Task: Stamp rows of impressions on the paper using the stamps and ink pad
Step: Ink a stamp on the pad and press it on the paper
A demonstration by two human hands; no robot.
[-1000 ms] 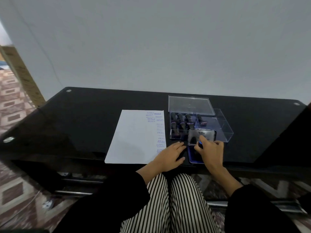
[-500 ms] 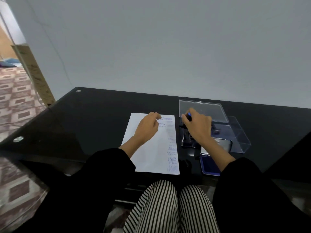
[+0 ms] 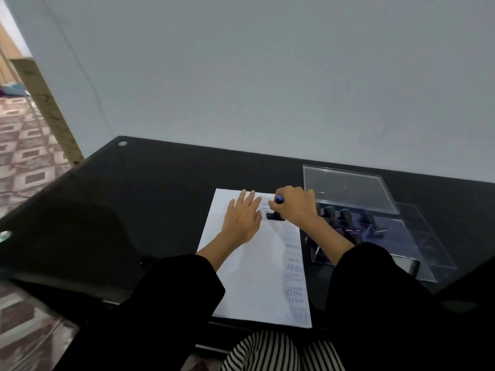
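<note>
Your right hand [image 3: 294,207] curls around a small black stamp [image 3: 274,216] with a blue cap. Its base sits on the far right part of the white paper [image 3: 249,277]. Your left hand [image 3: 242,218] lies flat, fingers straight, pinning the sheet just left of the stamp. The stamp looks light and rigid, so grip its upright handle. The thin paper would likely slide if unheld.

Head-worn camera — looks forward and down over the black table [image 3: 150,188], close.
</note>
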